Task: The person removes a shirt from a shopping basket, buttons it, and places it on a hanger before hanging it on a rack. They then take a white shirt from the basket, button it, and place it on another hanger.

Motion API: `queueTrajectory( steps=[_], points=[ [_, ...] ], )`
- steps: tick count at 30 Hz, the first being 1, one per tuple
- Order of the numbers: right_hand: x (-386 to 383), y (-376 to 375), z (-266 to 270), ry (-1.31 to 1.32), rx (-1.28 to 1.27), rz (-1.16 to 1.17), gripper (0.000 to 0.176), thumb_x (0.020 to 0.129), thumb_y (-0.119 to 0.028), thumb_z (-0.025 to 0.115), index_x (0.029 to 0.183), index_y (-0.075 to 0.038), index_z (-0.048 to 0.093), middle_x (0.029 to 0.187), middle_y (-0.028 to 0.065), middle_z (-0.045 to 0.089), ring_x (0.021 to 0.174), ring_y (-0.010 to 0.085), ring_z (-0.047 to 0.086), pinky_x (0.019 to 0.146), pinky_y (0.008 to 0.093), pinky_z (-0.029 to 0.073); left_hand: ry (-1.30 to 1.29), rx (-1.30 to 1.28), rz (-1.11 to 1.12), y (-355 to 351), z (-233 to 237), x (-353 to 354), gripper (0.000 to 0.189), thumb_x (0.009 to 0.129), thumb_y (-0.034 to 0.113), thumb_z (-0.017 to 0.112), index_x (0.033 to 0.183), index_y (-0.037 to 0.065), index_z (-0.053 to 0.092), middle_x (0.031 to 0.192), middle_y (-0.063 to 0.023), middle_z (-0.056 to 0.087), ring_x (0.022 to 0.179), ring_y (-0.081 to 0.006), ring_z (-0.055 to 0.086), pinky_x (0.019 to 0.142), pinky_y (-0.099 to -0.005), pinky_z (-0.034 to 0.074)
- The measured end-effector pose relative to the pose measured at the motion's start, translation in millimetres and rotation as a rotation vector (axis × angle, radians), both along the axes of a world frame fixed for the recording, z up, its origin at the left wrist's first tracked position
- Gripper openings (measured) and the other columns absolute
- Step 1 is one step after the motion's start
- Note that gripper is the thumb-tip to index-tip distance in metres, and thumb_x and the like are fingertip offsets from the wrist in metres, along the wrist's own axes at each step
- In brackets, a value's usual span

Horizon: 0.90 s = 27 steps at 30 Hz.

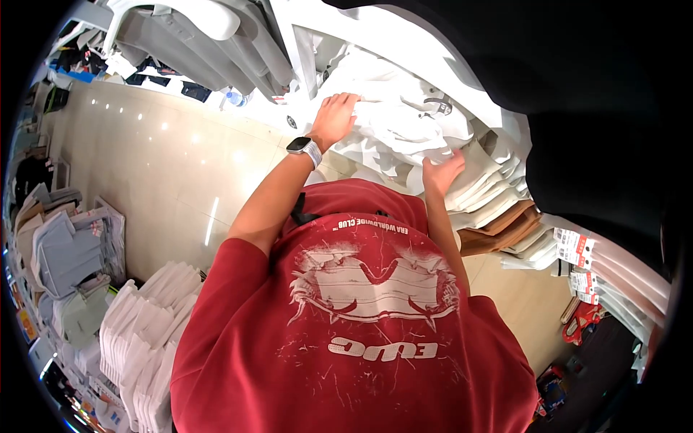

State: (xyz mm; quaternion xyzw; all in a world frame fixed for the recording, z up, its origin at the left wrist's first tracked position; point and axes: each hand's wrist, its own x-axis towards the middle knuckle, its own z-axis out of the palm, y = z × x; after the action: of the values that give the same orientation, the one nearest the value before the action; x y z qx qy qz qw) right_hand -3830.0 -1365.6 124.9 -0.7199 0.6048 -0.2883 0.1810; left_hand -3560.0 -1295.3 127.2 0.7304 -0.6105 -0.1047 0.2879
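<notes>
My left hand (333, 119), with a smartwatch (304, 148) on the wrist, reaches forward and grips a crumpled white garment (393, 119) lying on a heap of white clothes. My right hand (442, 173) presses with closed fingers on the lower edge of the same white fabric, just above a stack of folded white pieces (484, 191). A dark round fitting (437, 106) shows on the garment between my hands. My red printed T-shirt (361, 310) fills the lower middle of the view.
Stacks of folded white garments (144, 332) stand at lower left, with grey ones (65, 252) beyond. Brown folded pieces (505, 227), hanging paper tags (575, 249) and a red tool (581, 321) sit to the right. A glossy beige floor (159, 166) lies on the left.
</notes>
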Motion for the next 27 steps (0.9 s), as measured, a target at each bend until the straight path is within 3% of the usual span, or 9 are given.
queueTrajectory(
  steps=[2,4,6,10,16,19,22,25,27],
  points=[
    [-3,6,-24,-0.063,0.156,-0.125,0.082,0.062,-0.008,0.077,0.128,0.007,0.032,0.116,0.0220,0.046,0.105,0.0345,0.047,0.091,0.0390,0.040,0.004,-0.021,0.020,4,-1,-1,0.036,0.076,0.010,0.065,0.110,0.008,0.053,0.105,-0.0123,0.058,0.102,-0.0311,0.053,0.089,-0.0408,0.039],
    [-2,0,-44,-0.175,0.395,-0.105,0.086,0.065,-0.024,0.080,0.129,0.006,0.032,0.121,0.0224,0.042,0.105,0.0316,0.048,0.087,0.0404,0.041,0.005,-0.042,0.039,6,-4,-3,0.035,0.076,0.009,0.065,0.110,0.008,0.053,0.105,-0.0117,0.057,0.103,-0.0305,0.052,0.090,-0.0405,0.038],
    [18,3,-25,-0.362,1.188,0.055,0.094,0.071,-0.047,0.074,0.133,0.007,0.029,0.128,0.0249,0.039,0.110,0.0328,0.048,0.087,0.0428,0.043,-0.023,-0.088,0.071,10,-8,-5,0.037,0.075,0.009,0.065,0.110,0.008,0.055,0.107,-0.0102,0.056,0.104,-0.0293,0.051,0.091,-0.0409,0.038],
    [55,-16,-59,-0.460,1.248,-0.103,0.097,0.076,-0.061,0.063,0.136,0.006,0.028,0.131,0.0271,0.040,0.114,0.0353,0.048,0.089,0.0440,0.043,-0.048,-0.152,0.105,16,-5,-10,0.038,0.075,0.010,0.066,0.111,0.009,0.056,0.106,-0.0097,0.055,0.103,-0.0284,0.050,0.091,-0.0412,0.037],
    [74,-44,-115,-0.602,1.097,-0.071,0.069,0.088,-0.046,0.054,0.135,0.003,0.036,0.130,0.0202,0.046,0.113,0.0317,0.052,0.090,0.0399,0.044,-0.085,-0.322,0.269,29,14,-30,0.031,0.074,0.012,0.068,0.104,0.008,0.059,0.095,-0.0091,0.055,0.094,-0.0277,0.051,0.085,-0.0387,0.040],
    [68,-34,-111,-0.586,0.864,-0.021,0.048,0.088,-0.033,0.051,0.121,0.002,0.052,0.113,0.0172,0.057,0.101,0.0230,0.054,0.080,0.0365,0.047,0.204,-0.275,-0.069,38,10,-40,0.019,0.079,0.017,0.066,0.090,0.004,0.059,0.077,-0.0110,0.056,0.072,-0.0293,0.056,0.067,-0.0374,0.046],
    [40,-20,-99,-0.583,0.784,0.180,0.033,0.081,-0.020,0.051,0.103,0.003,0.060,0.097,0.0145,0.063,0.088,0.0170,0.057,0.073,0.0311,0.047,0.376,0.040,-0.003,35,-44,-52,0.024,0.080,0.020,0.065,0.095,0.001,0.060,0.082,-0.0136,0.061,0.076,-0.0313,0.059,0.069,-0.0389,0.048],
    [18,-8,-71,-0.529,0.919,0.300,0.021,0.078,-0.014,0.050,0.088,0.002,0.060,0.080,0.0100,0.060,0.066,0.0149,0.054,0.067,0.0279,0.044,0.448,0.028,0.068,30,-84,-60,0.033,0.082,0.024,0.065,0.099,-0.003,0.060,0.091,-0.0159,0.064,0.084,-0.0309,0.062,0.074,-0.0378,0.049],
    [-1,-1,-93,-0.688,1.019,0.285,0.018,0.079,-0.013,0.050,0.085,0.001,0.059,0.077,0.0090,0.058,0.068,0.0156,0.054,0.068,0.0281,0.044,0.537,0.080,0.060,26,-88,-69,0.035,0.082,0.024,0.066,0.100,-0.004,0.060,0.091,-0.0153,0.065,0.084,-0.0282,0.063,0.074,-0.0358,0.049]
  ],
)
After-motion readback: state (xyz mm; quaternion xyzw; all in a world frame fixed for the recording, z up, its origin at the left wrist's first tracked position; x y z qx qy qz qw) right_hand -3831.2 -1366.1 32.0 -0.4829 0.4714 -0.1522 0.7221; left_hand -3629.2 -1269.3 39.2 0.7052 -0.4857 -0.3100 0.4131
